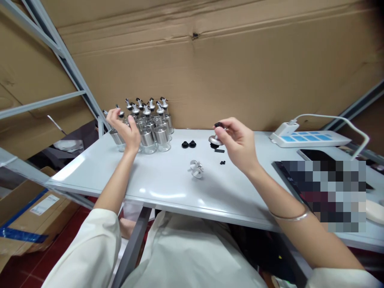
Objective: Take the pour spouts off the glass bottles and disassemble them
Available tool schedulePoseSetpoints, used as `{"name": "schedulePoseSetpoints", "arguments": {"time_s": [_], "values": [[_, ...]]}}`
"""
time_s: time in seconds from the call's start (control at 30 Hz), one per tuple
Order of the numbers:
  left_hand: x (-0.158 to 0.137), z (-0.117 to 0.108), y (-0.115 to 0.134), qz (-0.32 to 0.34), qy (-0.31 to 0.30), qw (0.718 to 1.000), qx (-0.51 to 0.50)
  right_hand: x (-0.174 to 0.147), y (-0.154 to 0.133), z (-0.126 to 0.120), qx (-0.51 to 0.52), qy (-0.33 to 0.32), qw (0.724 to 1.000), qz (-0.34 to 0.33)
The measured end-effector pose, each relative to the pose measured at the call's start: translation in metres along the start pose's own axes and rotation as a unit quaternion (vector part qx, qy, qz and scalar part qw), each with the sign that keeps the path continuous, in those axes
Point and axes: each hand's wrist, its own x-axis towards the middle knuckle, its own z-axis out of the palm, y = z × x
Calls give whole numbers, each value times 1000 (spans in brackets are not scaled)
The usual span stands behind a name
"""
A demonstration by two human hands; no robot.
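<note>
My right hand point(241, 144) pinches a silver and black pourer top point(215, 140) above the table. Near a group of clear glass bottles with steel sleeves point(162, 135), my left hand point(127, 132) is raised, thumb apart from the fingers, with nothing visible in it. It partly hides the leftmost bottles. Silver pourer tops with black tips point(160, 107) sit on the bottles. Between my hands lie two black stoppers point(189, 144) and a few silver metal pourer parts point(196, 169). Tiny black pieces point(222, 163) and a short black strip point(219, 151) lie below the held top.
A white power strip point(312, 138) with a plugged-in charger point(287, 129) and cable stands at the right. Before it lie a phone point(315, 157) and a dark device, partly blurred out. Cardboard point(228, 80) walls the back; grey metal posts point(75, 76) flank the left.
</note>
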Motion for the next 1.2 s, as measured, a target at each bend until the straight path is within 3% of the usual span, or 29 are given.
{"name": "schedulePoseSetpoints", "arguments": {"time_s": [0.1, 0.17, 0.27, 0.4, 0.57, 0.83, 1.07, 1.2], "values": [[-14, 12, 53, 104, -108, 983, -109, -5, 20, 3, -87, -36, 995, -43], [-34, 20, 86, 218, -221, 932, -188, -10, 31, 5, -122, -71, 989, -50], [-71, 25, 118, 278, -318, 872, -246, -16, 37, 7, -140, -81, 986, -41], [-102, 22, 126, 277, -329, 869, -246, -21, 32, 9, -136, -69, 988, -16], [-102, 17, 121, 295, -336, 856, -261, -26, 25, 10, -141, -40, 989, -19], [-113, 8, 125, 204, -369, 826, -374, -26, 28, 7, -151, -103, 955, -233], [-119, 5, 123, 196, -388, 828, -353, -24, 33, 2, -215, -125, 925, -288], [-120, 2, 127, 194, -415, 819, -347, -26, 36, 3, -244, -165, 912, -286]]}}
